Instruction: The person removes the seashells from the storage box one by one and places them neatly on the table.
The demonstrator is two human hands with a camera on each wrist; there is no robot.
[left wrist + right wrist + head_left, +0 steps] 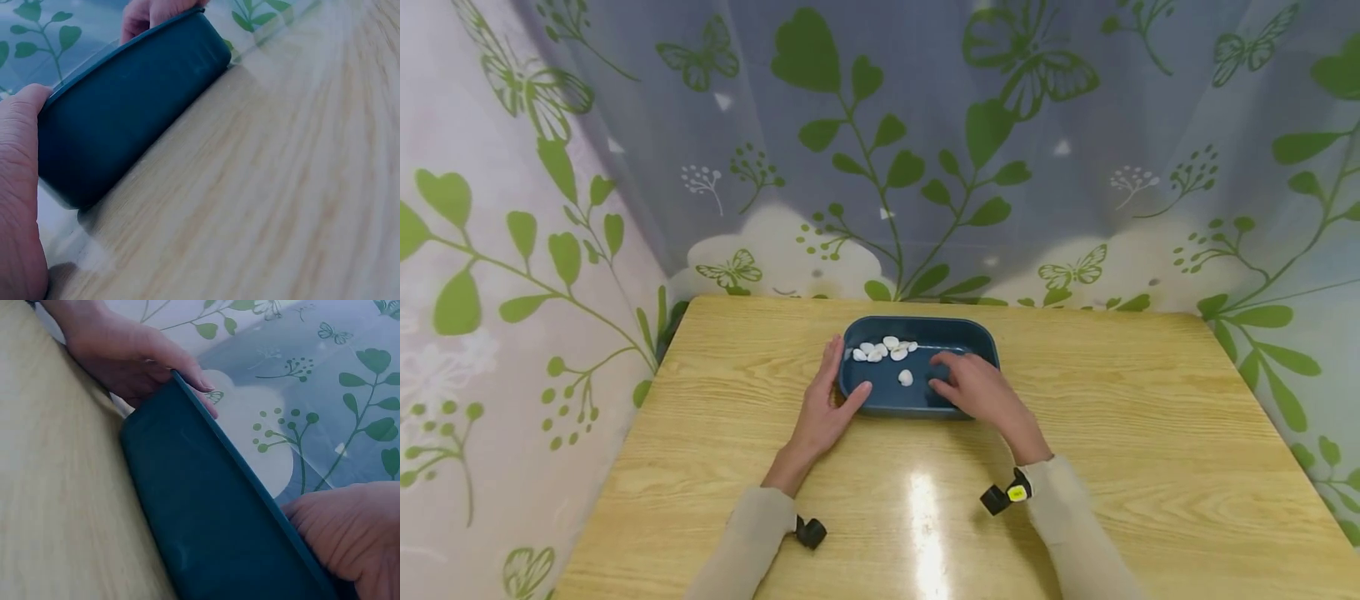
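Observation:
A dark blue-green rectangular dish (917, 413) with rounded corners stands on the table. Several small white rounded pieces (880, 350), like pebbles or shells, lie clustered along its far left inside. One separate white piece (906, 378) sits nearer the middle of the floor. My left hand (823, 412) holds the dish's left end, its thumb over the near rim and its fingers along the outer side. Over the right part of the dish, my right hand (981, 390) reaches inside, index finger and thumb apart and bent toward the floor. The rim hides its fingertips in both wrist views.
The wooden table (1112, 400) extends around the dish, with a bright reflection in front. A curtain (917, 167) printed with leaves and butterflies hangs just behind the table's far edge and continues down both sides. Each wrist wears a small black camera (996, 498).

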